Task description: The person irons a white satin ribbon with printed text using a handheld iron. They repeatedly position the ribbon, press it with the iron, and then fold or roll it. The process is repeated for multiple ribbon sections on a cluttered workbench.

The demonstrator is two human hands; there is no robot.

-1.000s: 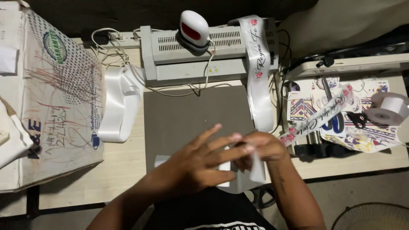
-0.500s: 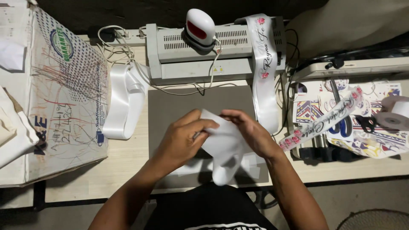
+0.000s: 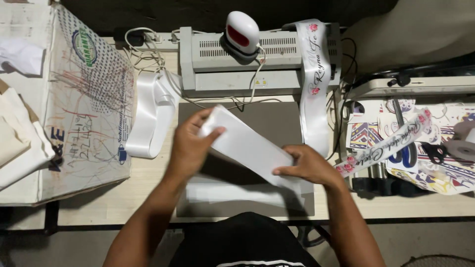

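Note:
My left hand (image 3: 190, 146) pinches the upper end of a wide white satin ribbon (image 3: 247, 146), and my right hand (image 3: 309, 165) grips its lower end. The ribbon is stretched diagonally between them, just above a grey mat (image 3: 272, 121) on the wooden table (image 3: 148, 198). A second white strip (image 3: 232, 193) lies flat on the mat's near edge, under the held ribbon.
A grey laminator-like machine (image 3: 222, 69) with a small white and red heat press (image 3: 242, 32) on top stands behind the mat. A printed sash (image 3: 316, 84) hangs over its right end. Folded white ribbon (image 3: 151, 113) and a cardboard box (image 3: 84, 104) sit left; printed sheets (image 3: 420, 148) and ribbon rolls right.
My hands were close together bunching the ribbon at the mat's near edge. They have drawn apart, the left moving up, and the ribbon is now pulled out flat between them.

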